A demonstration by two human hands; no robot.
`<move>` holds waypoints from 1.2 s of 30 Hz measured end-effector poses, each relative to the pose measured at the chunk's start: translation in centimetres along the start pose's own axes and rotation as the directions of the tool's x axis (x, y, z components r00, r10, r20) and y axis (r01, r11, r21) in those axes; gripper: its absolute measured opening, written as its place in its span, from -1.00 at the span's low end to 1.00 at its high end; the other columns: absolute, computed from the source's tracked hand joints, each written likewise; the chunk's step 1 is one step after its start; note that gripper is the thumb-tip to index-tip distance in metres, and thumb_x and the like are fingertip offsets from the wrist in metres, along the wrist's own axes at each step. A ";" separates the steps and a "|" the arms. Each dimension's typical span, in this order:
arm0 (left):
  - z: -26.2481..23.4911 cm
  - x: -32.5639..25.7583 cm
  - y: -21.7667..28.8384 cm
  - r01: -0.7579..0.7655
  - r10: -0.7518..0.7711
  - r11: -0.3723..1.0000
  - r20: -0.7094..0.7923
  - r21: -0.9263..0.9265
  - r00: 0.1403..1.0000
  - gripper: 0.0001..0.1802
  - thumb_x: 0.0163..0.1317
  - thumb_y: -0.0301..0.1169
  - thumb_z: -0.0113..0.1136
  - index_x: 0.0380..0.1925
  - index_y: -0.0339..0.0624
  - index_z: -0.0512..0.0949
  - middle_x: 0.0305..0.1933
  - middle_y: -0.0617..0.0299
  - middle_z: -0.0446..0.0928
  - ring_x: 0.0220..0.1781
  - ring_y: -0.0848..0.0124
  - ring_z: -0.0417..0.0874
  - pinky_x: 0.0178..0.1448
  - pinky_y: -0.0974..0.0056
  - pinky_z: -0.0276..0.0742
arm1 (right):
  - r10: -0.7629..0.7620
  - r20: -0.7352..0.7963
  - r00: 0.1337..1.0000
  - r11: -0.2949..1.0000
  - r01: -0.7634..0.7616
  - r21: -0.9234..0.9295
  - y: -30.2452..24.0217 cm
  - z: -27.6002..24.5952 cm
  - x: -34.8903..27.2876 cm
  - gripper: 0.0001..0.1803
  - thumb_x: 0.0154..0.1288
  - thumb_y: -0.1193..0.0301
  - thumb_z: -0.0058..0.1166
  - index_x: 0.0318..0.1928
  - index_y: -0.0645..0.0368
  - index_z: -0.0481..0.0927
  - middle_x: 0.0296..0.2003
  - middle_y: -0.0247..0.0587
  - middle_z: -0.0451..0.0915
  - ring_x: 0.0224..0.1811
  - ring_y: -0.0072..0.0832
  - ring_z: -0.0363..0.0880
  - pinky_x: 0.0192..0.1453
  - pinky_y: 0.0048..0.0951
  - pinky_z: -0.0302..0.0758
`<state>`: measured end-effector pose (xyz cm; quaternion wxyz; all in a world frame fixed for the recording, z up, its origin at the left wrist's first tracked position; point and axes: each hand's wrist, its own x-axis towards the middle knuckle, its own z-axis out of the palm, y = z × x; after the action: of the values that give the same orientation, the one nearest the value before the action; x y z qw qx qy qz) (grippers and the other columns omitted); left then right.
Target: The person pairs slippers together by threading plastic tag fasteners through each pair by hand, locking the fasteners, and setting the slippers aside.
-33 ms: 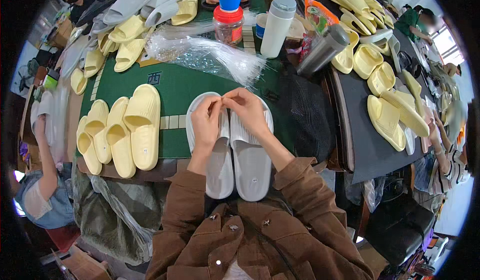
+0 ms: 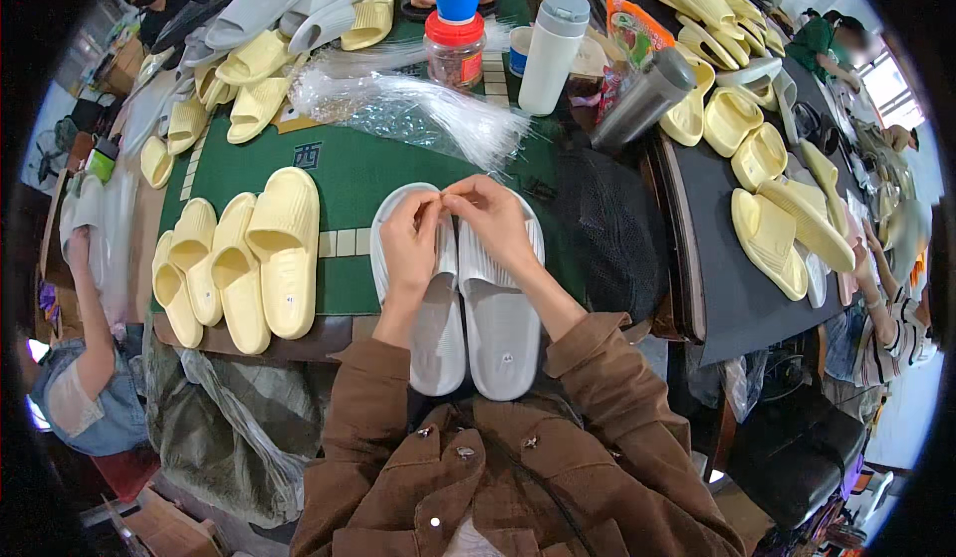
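A pair of light grey slide slippers lies side by side in front of me, the left slipper [image 2: 438, 338] and the right slipper [image 2: 503, 343] touching along their inner edges. My left hand [image 2: 410, 243] and my right hand [image 2: 493, 219] meet over the far end of the pair, fingertips pinched together above the gap between the straps. Whatever thin thing they may hold is too small to make out. Beyond my hands, a bundle of clear plastic ties [image 2: 428, 109] lies on the green table mat [image 2: 363, 174].
Two pairs of pale yellow slippers [image 2: 282, 258] stand to the left. More slippers [image 2: 261, 9] are heaped at the far left and on the dark right-hand table [image 2: 732, 318]. A white bottle [image 2: 553, 54], steel flask [image 2: 642, 99] and red-lidded jar [image 2: 455, 54] stand ahead. Co-workers sit around.
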<state>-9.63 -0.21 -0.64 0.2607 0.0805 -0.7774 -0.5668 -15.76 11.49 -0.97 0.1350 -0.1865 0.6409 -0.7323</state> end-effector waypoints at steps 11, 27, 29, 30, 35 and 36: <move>-0.1 -0.1 -0.6 -0.051 0.051 0.999 -0.029 -0.004 0.998 -0.92 0.24 -0.56 0.11 -0.32 -0.34 0.55 -0.45 0.15 0.57 -0.45 0.46 0.55 -0.32 0.38 0.46 | -0.005 0.014 1.000 0.988 0.007 -0.157 0.5 0.1 0.2 -0.87 0.25 0.48 0.13 -0.26 0.30 0.57 -0.37 -0.30 0.61 -0.33 -0.64 0.55 -0.21 -0.60 0.48; 0.3 0.2 -0.4 -0.124 0.130 0.987 -0.047 0.104 0.990 -0.64 0.25 -0.60 -0.06 0.08 -0.30 0.42 0.04 0.02 0.43 0.01 0.29 0.52 0.06 0.26 0.45 | -0.196 -0.061 0.979 0.967 0.183 -0.178 -10.0 -5.2 -7.9 -0.80 0.28 0.54 0.03 -0.10 0.19 0.60 -0.08 -0.23 0.54 -0.03 -0.48 0.51 -0.10 -0.52 0.50; 0.2 0.1 -0.2 -0.111 0.123 0.983 -0.071 0.147 0.990 -0.62 0.26 -0.62 -0.07 0.09 -0.29 0.40 0.08 0.02 0.41 0.04 0.28 0.51 0.06 0.25 0.45 | -0.279 -0.133 0.951 0.922 0.227 -0.314 -11.9 -8.7 -10.2 -0.80 0.26 0.58 0.01 -0.14 0.21 0.62 -0.08 -0.19 0.55 -0.08 -0.51 0.52 -0.07 -0.52 0.50; 0.1 0.2 -0.1 -0.117 0.129 0.979 -0.062 0.167 0.990 -0.63 0.26 -0.62 -0.07 0.08 -0.29 0.42 0.10 0.03 0.40 0.04 0.28 0.51 0.06 0.25 0.46 | -0.250 -0.251 0.935 0.928 0.158 -0.338 -13.6 -10.3 -11.2 -0.82 0.26 0.60 -0.01 -0.17 0.24 0.62 -0.09 -0.20 0.55 -0.12 -0.52 0.52 -0.08 -0.52 0.49; -0.4 0.2 1.3 -0.147 0.156 0.980 -0.059 0.138 0.986 -0.68 0.26 -0.63 -0.07 0.02 -0.30 0.47 0.11 0.06 0.41 0.03 0.29 0.51 0.09 0.28 0.46 | -0.474 -0.698 0.537 0.813 -0.038 -0.581 -13.8 -25.0 -14.5 -0.77 0.39 0.47 -0.05 -0.02 0.29 0.55 -0.08 -0.26 0.56 -0.07 -0.61 0.47 0.09 -0.55 0.37; -1.1 0.1 1.9 -0.183 0.196 0.971 -0.073 0.155 0.978 -0.68 0.26 -0.64 -0.08 0.01 -0.30 0.47 0.10 0.07 0.41 0.03 0.29 0.51 0.09 0.28 0.45 | -0.536 -0.697 0.476 0.777 -0.045 -0.628 -13.7 -27.6 -14.9 -0.74 0.38 0.45 -0.03 0.01 0.31 0.53 -0.09 -0.25 0.56 -0.03 -0.57 0.47 0.11 -0.54 0.36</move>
<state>-8.86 -0.51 1.44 0.3410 0.0498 -0.8091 -0.4760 -14.24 44.45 8.13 -0.3713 0.0698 0.7718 -0.5115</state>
